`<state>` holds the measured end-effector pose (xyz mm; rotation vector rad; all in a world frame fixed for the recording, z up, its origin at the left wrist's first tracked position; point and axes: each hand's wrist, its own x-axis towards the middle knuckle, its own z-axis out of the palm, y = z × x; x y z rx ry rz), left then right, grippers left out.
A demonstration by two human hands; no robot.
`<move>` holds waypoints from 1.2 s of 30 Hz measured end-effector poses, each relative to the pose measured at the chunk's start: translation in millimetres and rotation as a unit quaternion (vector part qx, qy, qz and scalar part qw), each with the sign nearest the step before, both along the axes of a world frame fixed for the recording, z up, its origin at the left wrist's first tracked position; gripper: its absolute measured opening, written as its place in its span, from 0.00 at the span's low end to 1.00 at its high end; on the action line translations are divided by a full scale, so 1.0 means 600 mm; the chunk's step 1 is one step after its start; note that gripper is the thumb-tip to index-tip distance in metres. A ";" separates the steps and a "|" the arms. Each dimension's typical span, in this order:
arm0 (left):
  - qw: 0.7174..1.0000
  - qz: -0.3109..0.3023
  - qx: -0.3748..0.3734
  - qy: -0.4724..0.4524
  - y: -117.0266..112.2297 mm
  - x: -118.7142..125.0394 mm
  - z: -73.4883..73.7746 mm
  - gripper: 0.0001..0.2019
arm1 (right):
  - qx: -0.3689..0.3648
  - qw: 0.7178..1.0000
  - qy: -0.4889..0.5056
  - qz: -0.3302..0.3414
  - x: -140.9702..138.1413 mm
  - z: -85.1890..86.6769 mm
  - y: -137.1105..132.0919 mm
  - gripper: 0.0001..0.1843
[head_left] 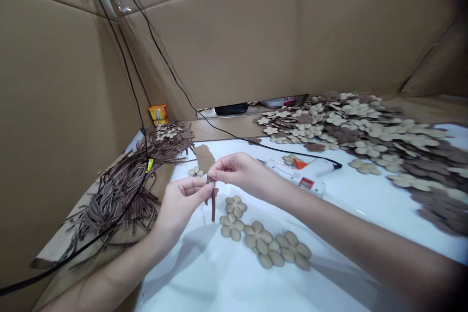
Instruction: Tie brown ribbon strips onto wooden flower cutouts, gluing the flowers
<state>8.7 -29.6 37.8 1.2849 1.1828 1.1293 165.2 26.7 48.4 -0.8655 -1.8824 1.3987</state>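
My left hand and my right hand meet above the white tabletop, fingertips close together. Between them hangs a brown stitched strip, its loose ends pointing down. Both hands pinch its upper part; the fingers hide the exact grip. Just behind the hands lie a small beige flower and a torn piece of brown cardboard. In front of them several padded beige flowers rest in a loose row. A white glue gun with an orange trigger lies beyond my right forearm.
A heap of brown strips covers the left side. Many beige and brown flower cutouts are piled at the back right. A black cord crosses the scene to the glue gun. Cardboard walls enclose the table; an orange box stands in the corner.
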 end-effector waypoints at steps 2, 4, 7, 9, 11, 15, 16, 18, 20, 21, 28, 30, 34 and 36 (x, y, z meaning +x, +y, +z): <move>1.000 -0.001 0.002 0.003 0.000 -0.002 -0.002 0.08 | 0.015 1.000 -0.015 -0.008 0.000 0.000 0.000 0.13; 1.000 -0.004 0.003 0.007 0.000 -0.003 -0.004 0.09 | 0.032 0.999 -0.029 -0.015 0.001 0.000 0.001 0.14; 1.000 -0.005 0.001 0.006 0.001 -0.003 -0.006 0.09 | 0.047 0.998 -0.039 -0.027 0.002 0.000 0.000 0.14; 1.000 0.002 -0.001 0.000 0.001 -0.001 -0.007 0.10 | 0.056 0.996 -0.047 -0.042 0.001 0.001 -0.001 0.13; 1.000 0.014 0.000 0.000 0.001 0.000 -0.008 0.11 | 0.063 0.995 -0.055 -0.057 -0.001 0.002 -0.003 0.12; 0.999 0.015 0.020 0.023 0.005 -0.002 -0.005 0.13 | 0.064 0.992 -0.073 -0.079 0.006 0.004 -0.010 0.12; 0.999 0.016 0.026 0.032 0.006 -0.004 -0.003 0.14 | 0.055 0.992 -0.079 -0.082 0.012 0.005 -0.013 0.12; 0.997 0.025 0.040 0.053 0.010 -0.009 0.002 0.16 | 0.010 0.994 -0.084 -0.070 0.031 0.007 -0.022 0.13; 0.994 0.033 0.060 0.080 0.012 -0.013 0.007 0.16 | -0.065 0.994 -0.080 -0.039 0.055 0.011 -0.034 0.13; 0.993 0.026 0.066 0.099 0.012 -0.014 0.008 0.15 | -0.102 0.991 -0.077 -0.026 0.066 0.013 -0.042 0.12; 0.983 -0.138 0.000 0.120 -0.015 0.021 -0.004 0.13 | -0.147 0.983 -0.058 -0.093 0.080 -0.009 -0.079 0.11; 0.988 -0.132 -0.019 0.073 -0.021 0.030 -0.013 0.12 | -0.141 0.986 -0.016 -0.090 0.069 -0.022 -0.081 0.11; 0.995 -0.093 -0.042 0.021 -0.021 0.033 -0.023 0.11 | -0.120 0.986 0.032 -0.115 0.052 -0.034 -0.083 0.14; 0.995 -0.088 -0.051 -0.002 -0.020 0.033 -0.024 0.11 | -0.107 0.986 0.032 -0.128 0.050 -0.033 -0.084 0.13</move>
